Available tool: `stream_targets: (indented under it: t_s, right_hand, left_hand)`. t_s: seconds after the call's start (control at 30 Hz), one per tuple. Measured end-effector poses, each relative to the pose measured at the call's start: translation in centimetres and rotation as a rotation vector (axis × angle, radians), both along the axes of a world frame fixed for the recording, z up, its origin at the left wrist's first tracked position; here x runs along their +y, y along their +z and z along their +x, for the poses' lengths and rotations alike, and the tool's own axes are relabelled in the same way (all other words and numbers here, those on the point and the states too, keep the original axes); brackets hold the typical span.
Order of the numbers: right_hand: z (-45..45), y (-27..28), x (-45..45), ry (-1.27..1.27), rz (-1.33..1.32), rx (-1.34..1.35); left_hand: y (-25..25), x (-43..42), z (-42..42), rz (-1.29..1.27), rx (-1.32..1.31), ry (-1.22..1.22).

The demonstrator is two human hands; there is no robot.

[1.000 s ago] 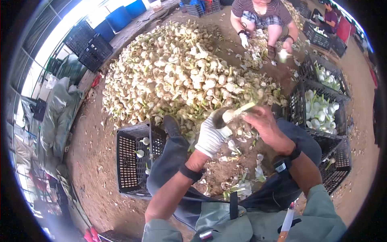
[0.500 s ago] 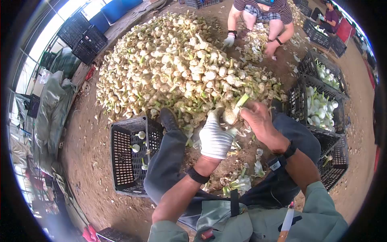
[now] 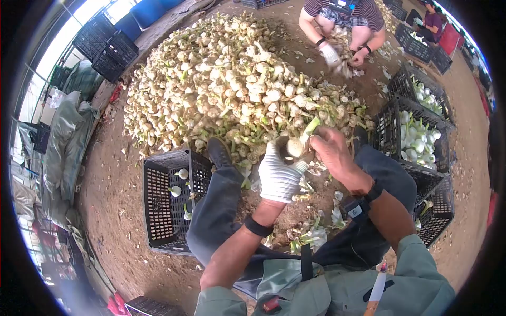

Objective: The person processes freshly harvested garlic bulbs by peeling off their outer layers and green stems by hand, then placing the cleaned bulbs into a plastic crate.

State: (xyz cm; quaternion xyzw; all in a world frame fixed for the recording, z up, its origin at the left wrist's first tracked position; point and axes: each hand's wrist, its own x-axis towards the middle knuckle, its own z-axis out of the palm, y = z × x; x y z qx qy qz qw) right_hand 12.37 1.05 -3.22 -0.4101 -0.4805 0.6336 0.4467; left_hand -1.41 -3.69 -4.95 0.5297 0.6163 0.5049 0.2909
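My left hand (image 3: pixel 281 174), in a white knit glove, is closed around a garlic bulb (image 3: pixel 295 147) in front of the heap. The bulb's green stem tilts up to the right. Bare, my right hand (image 3: pixel 333 151) pinches at the bulb's stem side, where a strip of pale skin seems to hang; its fingertips partly hide it. A large heap of garlic bulbs (image 3: pixel 226 89) rises just beyond both hands. Peeled skins and cut stems (image 3: pixel 311 234) lie on the ground between my legs.
A black crate (image 3: pixel 167 205) with a few bulbs stands at my left. On the right are crates of cleaned garlic (image 3: pixel 419 139) and another crate (image 3: pixel 437 210). A knife (image 3: pixel 375 292) rests against my shirt. Opposite, a co-worker (image 3: pixel 345 31) crouches over garlic skins.
The bulb has turned slightly in my left hand and my right fingers have shifted a little at its stem. The co-worker's gloved hand has moved over to their other hand.
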Motion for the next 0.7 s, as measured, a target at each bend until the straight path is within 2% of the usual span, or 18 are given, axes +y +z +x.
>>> stream_targets:
  t_s: [0.03, 0.07, 0.1, 0.13, 0.2, 0.23, 0.33, 0.4, 0.43, 0.5, 0.53, 0.6, 0.63, 0.67, 0.7]
  right_hand:
    - [0.3, -0.9, 0.4, -0.001, 0.0, 0.0]
    - [0.7, -2.5, 0.9, 0.032, 0.116, -0.001]
    - [0.9, -2.9, 1.2, 0.065, 0.233, -0.001]
    - [1.3, -3.2, 1.3, 0.064, 0.234, 0.0]
    - [1.4, -2.9, 1.3, 0.104, 0.342, -0.165]
    - [1.4, -2.1, 1.1, 0.105, 0.344, -0.164]
    - [1.4, 0.4, 0.0, 0.132, 0.212, -0.168]
    - [1.2, 0.8, -0.2, 0.176, 0.104, -0.045]
    - [1.2, 0.8, -0.2, 0.178, 0.104, -0.044]
    - [1.2, 0.9, -0.4, 0.199, -0.053, 0.26]
    - [0.9, 1.4, -0.6, 0.2, -0.054, 0.26]
    - [0.1, 2.5, -1.2, 0.19, 0.098, -0.02]
    - [0.1, 1.3, -0.9, 0.179, 0.089, -0.185]
    - [1.1, 1.4, -0.9, 0.191, 0.15, -0.311]
    - [1.3, -0.8, -1.0, 0.101, 0.02, -0.234]
  left_hand:
    - [-0.1, 0.1, 0.0, -0.008, -0.295, -0.065]
    - [-0.2, 0.2, -0.1, -0.016, -0.591, -0.129]
    - [0.1, 0.2, -0.5, -0.067, -0.641, -0.18]
    - [0.2, 0.1, -1.1, -0.066, -0.64, -0.181]
    - [0.5, -0.1, -2.2, -0.283, -1.055, -0.402]
    - [0.2, -0.1, -2.0, -0.28, -1.125, -0.483]
    - [0.0, 0.2, -1.6, -0.283, -1.205, -0.417]
    - [-0.1, 0.3, -1.3, -0.251, -1.196, -0.326]
    - [-0.4, 0.3, -1.6, -0.222, -1.083, -0.336]
    - [-0.4, 0.4, -2.2, -0.171, -0.89, -0.355]
    - [-0.5, 0.4, -2.2, -0.172, -0.89, -0.353]
    - [-0.6, 0.4, -2.3, -0.165, -0.716, -0.344]
    - [0.2, 0.2, -1.9, -0.074, -0.73, -0.393]
    - [-2.1, 0.4, -2.2, -0.085, -0.586, -0.35]
    - [-6.4, 1.3, -2.2, 0.283, -0.142, -0.333]
